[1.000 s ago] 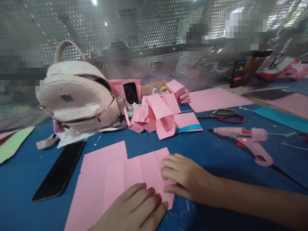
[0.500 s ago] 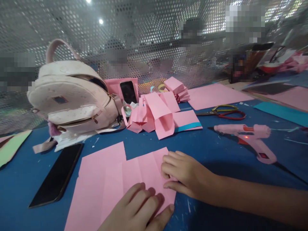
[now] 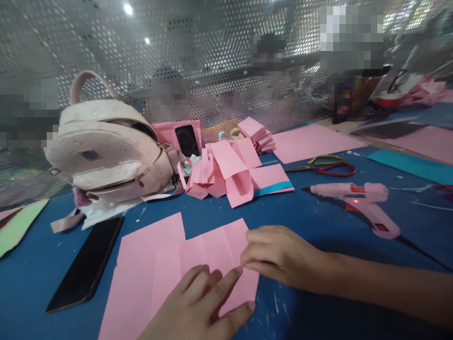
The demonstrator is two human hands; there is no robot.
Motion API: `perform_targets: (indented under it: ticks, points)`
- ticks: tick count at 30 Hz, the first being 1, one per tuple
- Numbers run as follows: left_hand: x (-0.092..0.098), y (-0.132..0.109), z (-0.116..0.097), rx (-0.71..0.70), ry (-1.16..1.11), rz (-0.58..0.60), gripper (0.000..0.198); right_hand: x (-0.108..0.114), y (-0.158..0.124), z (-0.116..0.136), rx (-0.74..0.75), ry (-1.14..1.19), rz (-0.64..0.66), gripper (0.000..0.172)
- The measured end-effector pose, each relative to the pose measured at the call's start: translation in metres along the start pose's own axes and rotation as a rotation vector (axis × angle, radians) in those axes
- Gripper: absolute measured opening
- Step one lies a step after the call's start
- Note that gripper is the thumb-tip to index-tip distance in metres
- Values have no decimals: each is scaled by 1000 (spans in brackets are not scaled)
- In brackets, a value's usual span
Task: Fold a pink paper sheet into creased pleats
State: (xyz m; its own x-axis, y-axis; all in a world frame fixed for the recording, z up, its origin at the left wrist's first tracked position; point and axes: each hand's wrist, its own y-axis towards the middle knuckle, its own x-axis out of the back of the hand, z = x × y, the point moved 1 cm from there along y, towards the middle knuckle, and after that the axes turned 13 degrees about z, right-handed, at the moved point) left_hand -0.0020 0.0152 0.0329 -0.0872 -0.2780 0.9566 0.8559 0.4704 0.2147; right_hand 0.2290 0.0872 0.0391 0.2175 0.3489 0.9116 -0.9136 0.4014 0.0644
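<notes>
A creased pink paper sheet with a stepped top edge lies before me on the blue table. My left hand rests palm down on its lower right part, index finger stretched toward the right edge, thumb apart. At that right edge is my right hand, its fingers bent and pressed together, pinching the paper's margin. The index fingertip of the left hand almost meets the right fingertips. What lies under the right fingers is hidden.
Left stand a black phone and a pale backpack. Folded pink paper pieces lie behind the sheet. Scissors and a pink glue gun, its light lit and cord trailing, are at right. Perforated metal panel rises behind.
My left index finger has stretched out toward the right hand. The right fingers have drawn together at the paper's edge. The view has shifted slightly.
</notes>
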Motion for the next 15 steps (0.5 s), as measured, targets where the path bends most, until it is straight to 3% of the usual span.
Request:
perform_targets:
  ticks: [2,5,10,15]
  points:
    - [0,-1,1,-15,-13,-4,37,7,-8,5,108,-71,168,17]
    - [0,-2,3,-29,-26,18,36,17,-18,10,121,-241,336,19]
    - [1,-2,3,-33,0,14,38,31,-30,9,-18,-544,278,24]
    - [2,-2,1,-37,9,30,39,38,-38,16,-125,-662,191,25]
